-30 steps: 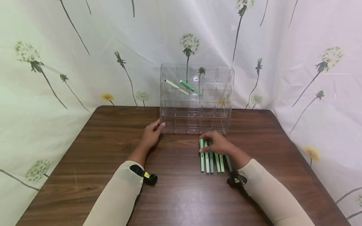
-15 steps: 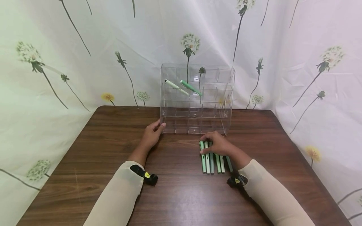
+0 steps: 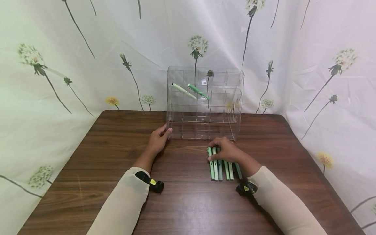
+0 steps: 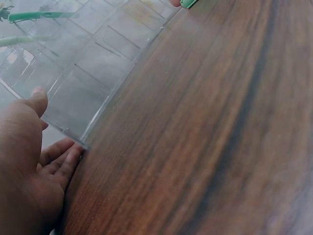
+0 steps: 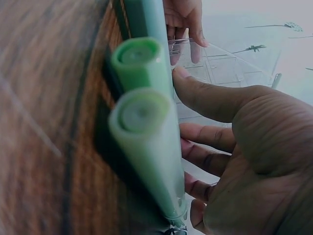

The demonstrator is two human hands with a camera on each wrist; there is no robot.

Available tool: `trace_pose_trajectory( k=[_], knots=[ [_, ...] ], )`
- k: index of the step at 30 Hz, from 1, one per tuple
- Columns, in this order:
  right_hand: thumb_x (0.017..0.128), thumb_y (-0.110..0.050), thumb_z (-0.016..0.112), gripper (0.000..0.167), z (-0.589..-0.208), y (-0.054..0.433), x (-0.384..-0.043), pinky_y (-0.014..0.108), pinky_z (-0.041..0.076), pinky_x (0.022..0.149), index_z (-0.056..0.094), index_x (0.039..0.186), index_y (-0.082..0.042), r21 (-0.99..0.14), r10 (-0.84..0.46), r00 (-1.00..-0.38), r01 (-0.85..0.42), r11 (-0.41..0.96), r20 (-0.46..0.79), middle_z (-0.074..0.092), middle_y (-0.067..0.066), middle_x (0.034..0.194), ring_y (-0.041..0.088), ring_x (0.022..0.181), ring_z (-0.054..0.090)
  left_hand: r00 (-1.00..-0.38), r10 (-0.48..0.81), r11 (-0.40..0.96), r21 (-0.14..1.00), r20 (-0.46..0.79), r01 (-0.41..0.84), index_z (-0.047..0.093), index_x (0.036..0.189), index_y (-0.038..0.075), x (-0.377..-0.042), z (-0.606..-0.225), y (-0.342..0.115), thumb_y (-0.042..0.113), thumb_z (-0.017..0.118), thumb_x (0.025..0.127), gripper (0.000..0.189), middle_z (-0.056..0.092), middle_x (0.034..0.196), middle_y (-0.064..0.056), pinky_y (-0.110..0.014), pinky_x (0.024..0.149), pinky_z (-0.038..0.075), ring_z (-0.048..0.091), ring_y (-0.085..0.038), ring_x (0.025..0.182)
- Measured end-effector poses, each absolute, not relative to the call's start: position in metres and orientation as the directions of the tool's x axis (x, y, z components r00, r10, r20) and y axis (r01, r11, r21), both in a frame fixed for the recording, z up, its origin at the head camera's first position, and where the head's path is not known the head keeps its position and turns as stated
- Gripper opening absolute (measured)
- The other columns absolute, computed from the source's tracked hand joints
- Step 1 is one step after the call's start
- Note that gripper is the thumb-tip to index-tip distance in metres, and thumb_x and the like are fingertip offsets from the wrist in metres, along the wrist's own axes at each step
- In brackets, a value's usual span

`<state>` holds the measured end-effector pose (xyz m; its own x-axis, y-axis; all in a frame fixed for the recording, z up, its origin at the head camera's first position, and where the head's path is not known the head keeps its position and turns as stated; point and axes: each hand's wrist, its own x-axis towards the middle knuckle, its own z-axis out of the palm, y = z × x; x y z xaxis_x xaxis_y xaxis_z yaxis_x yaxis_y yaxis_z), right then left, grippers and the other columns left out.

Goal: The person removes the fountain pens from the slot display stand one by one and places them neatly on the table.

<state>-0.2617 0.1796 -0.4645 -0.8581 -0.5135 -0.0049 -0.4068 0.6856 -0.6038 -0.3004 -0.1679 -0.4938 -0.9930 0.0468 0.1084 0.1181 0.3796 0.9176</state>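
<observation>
A clear acrylic organizer (image 3: pixel 202 114) with tiered compartments stands at the table's back. My left hand (image 3: pixel 157 140) holds its lower left edge, thumb over the front and the other fingers along the side. A row of green, pale-green and grey-green capped pens lies in front of it. Arched over that row is my right hand (image 3: pixel 224 149), with thumb and index finger at the capped end of the leftmost green pen (image 3: pixel 211 171). Its other fingers are hidden from above. The right wrist view shows the ends of a pale-green pen (image 5: pixel 146 142) and a green pen (image 5: pixel 139 58) close up.
Two pens lean in the organizer's upper left compartments: a pale-green pen (image 3: pixel 183 90) and a darker green pen (image 3: pixel 198 91). The brown wooden table (image 3: pixel 102 156) reaches a white dandelion-print sheet (image 3: pixel 141 42) behind it and at both sides.
The leftmost pen has shifted slightly right and toward me, its lower end closer to its neighbour. My right hand has barely moved; the left hand and the organizer look the same.
</observation>
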Motion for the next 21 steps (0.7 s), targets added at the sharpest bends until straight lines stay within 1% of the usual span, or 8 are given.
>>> trace_pose_trajectory(
  k=[5,9,12,18,21],
  knots=[
    [0.09,-0.028,0.093,0.055,-0.4619,0.1788,-0.259,0.051,0.057,0.104,0.073,0.135,-0.005,-0.605,-0.527,-0.85,-0.411,0.682,-0.017,0.074,0.011,0.13,0.028,0.12,0.066,-0.993,0.044,0.387,0.915,0.109,0.118,0.05,0.165,0.015,-0.301,-0.4951,-0.168,0.046,0.062,0.112,0.062,0.055,0.164,-0.02,-0.056,0.124,0.045,0.061,-0.039,0.142],
    [0.093,-0.028,0.09,0.053,-0.46,0.1784,-0.2568,0.056,0.054,0.112,0.073,0.138,-0.007,-0.601,-0.535,-0.844,-0.411,0.686,-0.033,0.072,0.012,0.137,0.034,0.13,0.063,-0.993,0.044,0.39,0.913,0.109,0.118,0.05,0.165,0.017,-0.301,-0.4958,-0.1685,0.047,0.061,0.112,0.062,0.055,0.164,-0.019,-0.056,0.124,0.044,0.061,-0.038,0.143],
    [0.094,-0.029,0.089,0.051,-0.4595,0.1778,-0.2564,0.059,0.052,0.114,0.073,0.137,-0.007,-0.596,-0.539,-0.842,-0.415,0.687,-0.035,0.07,0.013,0.14,0.036,0.135,0.062,-0.993,0.044,0.391,0.913,0.108,0.117,0.05,0.165,0.017,-0.3006,-0.4961,-0.1685,0.048,0.061,0.112,0.063,0.055,0.165,-0.018,-0.057,0.124,0.045,0.06,-0.038,0.143],
    [0.094,-0.031,0.09,0.051,-0.4591,0.1776,-0.2561,0.059,0.052,0.113,0.074,0.137,-0.008,-0.584,-0.534,-0.845,-0.415,0.697,-0.036,0.07,0.012,0.141,0.036,0.135,0.061,-0.993,0.044,0.389,0.913,0.113,0.121,0.05,0.165,0.017,-0.3006,-0.4957,-0.1679,0.048,0.061,0.112,0.063,0.055,0.165,-0.017,-0.056,0.123,0.046,0.061,-0.037,0.142],
    [0.094,-0.032,0.089,0.052,-0.4589,0.1779,-0.2558,0.062,0.05,0.115,0.073,0.137,-0.009,-0.579,-0.528,-0.848,-0.41,0.705,-0.042,0.069,0.012,0.142,0.037,0.136,0.06,-0.993,0.043,0.391,0.913,0.112,0.12,0.05,0.165,0.017,-0.3007,-0.4949,-0.1678,0.048,0.061,0.112,0.063,0.055,0.165,-0.017,-0.057,0.123,0.046,0.06,-0.037,0.143]
  ],
)
